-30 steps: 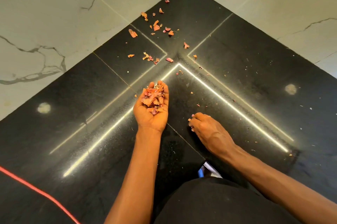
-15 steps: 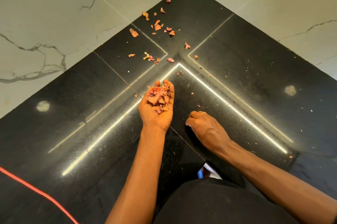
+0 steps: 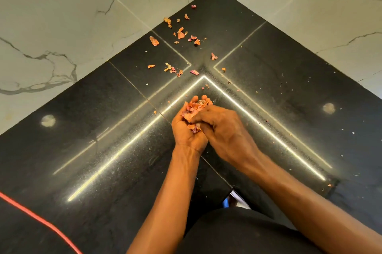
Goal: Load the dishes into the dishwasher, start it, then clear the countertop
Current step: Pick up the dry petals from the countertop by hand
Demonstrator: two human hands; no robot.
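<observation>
My left hand [image 3: 186, 136] is cupped palm-up above the black corner countertop [image 3: 103, 129], holding a heap of orange and pink onion peels [image 3: 193, 109]. My right hand [image 3: 222, 127] lies over its right side, fingers curled into the heap. Whether those fingers pinch any scraps is hidden. More loose peels [image 3: 180, 34] are scattered on the counter toward the back corner, and a second small cluster of peels [image 3: 173, 70] lies nearer, just beyond my hands.
White marble-veined walls [image 3: 62, 26] meet at the back corner. A red cord [image 3: 41, 220] crosses the counter at lower left. Fine crumbs [image 3: 310, 84] dot the right side of the counter. The counter's inner edge notch [image 3: 233, 196] is just before my body.
My right hand left the counter surface and moved left and up onto the cupped left hand. The left hand shifted slightly right and stays full of peels.
</observation>
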